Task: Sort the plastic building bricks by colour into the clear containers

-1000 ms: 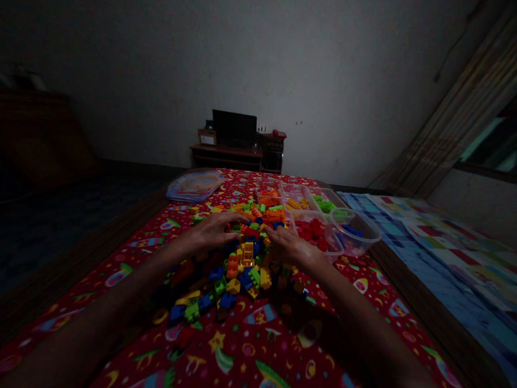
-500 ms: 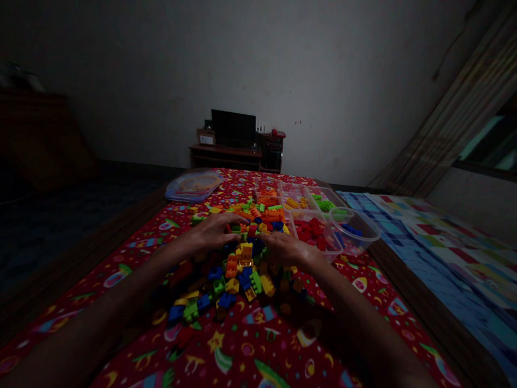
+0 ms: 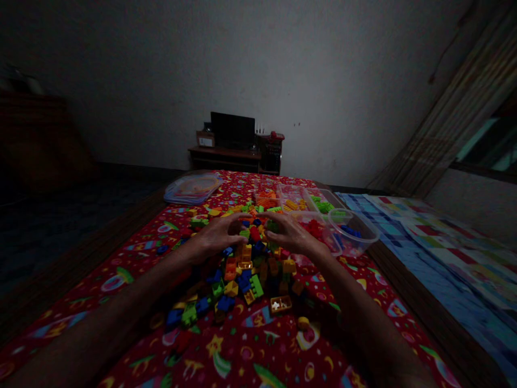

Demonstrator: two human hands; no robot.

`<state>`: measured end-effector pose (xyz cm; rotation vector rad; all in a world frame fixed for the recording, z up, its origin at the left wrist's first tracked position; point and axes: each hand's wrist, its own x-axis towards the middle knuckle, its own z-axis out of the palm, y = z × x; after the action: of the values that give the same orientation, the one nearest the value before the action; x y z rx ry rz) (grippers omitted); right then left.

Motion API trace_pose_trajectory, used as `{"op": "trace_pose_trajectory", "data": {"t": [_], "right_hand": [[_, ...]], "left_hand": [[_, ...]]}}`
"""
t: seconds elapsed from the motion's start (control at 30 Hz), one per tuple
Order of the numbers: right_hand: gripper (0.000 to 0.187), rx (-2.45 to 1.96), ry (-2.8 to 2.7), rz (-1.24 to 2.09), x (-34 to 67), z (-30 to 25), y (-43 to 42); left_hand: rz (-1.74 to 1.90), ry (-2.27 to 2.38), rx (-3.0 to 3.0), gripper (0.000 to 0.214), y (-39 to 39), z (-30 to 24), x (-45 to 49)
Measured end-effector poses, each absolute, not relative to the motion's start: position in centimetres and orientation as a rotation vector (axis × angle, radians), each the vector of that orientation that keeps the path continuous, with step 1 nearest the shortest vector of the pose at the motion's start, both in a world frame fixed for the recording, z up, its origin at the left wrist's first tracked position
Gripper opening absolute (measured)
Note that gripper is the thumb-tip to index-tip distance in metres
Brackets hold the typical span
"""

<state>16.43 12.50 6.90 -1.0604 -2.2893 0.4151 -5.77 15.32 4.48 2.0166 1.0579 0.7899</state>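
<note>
Over a heap of colourful toy building bricks (image 3: 242,283), both hands face each other with curved fingers. My left hand (image 3: 216,234) is on the left of the heap, its thumb and fingers apart in a C shape. A green brick lies close by its thumb tip. My right hand (image 3: 288,234) has its thumb and fingers apart too, and a dim green brick (image 3: 273,226) shows in the gap; I cannot tell whether it is touched. Between the hands lies a red brick (image 3: 254,233). Shadow hides bricks under both palms.
Right of the heap are clear containers: one with red bricks (image 3: 315,229), a round tub (image 3: 374,237) with blue ones, others with orange, yellow and green bricks. Stacked lids (image 3: 191,188) lie at the far left of the red patterned cloth (image 3: 242,353). A bed (image 3: 436,258) stands right.
My right hand has drawn right and its thumb and fingers have parted. A yellow-orange brick and a small yellow piece now show at the heap's front right. The left hand has barely moved.
</note>
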Motion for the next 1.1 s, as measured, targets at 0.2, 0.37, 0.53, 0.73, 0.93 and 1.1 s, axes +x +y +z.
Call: {"op": "trace_pose_trajectory", "data": {"t": [0.2,0.37,0.53,0.73,0.93,1.1], "right_hand": [[0.048,-0.787,-2.396,0.321,15.8,5.3,13.1],[0.043,-0.764,-2.496,0.246,15.4,5.3,12.6],[0.018,-0.812,-2.48,0.164,15.1,5.4,12.6],[0.025,-0.884,-2.331,0.186,16.6,6.0,13.3],[0.028,-1.243,-2.014,0.057,22.2,8.3,16.9],[0.029,-1.594,-1.893,-0.184,28.6,9.9,21.9]], "left_hand": [[0.909,0.972,1.765,0.081,14.6,4.7,-4.5],[0.884,1.07,1.726,0.081,14.2,5.3,-4.3],[0.818,0.981,1.862,0.073,14.2,5.0,-4.2],[0.931,1.177,2.101,0.056,14.6,6.1,-5.7],[1.043,1.329,2.077,0.058,16.0,7.1,-8.2],[1.02,1.387,2.01,0.059,16.3,7.4,-8.8]]}}
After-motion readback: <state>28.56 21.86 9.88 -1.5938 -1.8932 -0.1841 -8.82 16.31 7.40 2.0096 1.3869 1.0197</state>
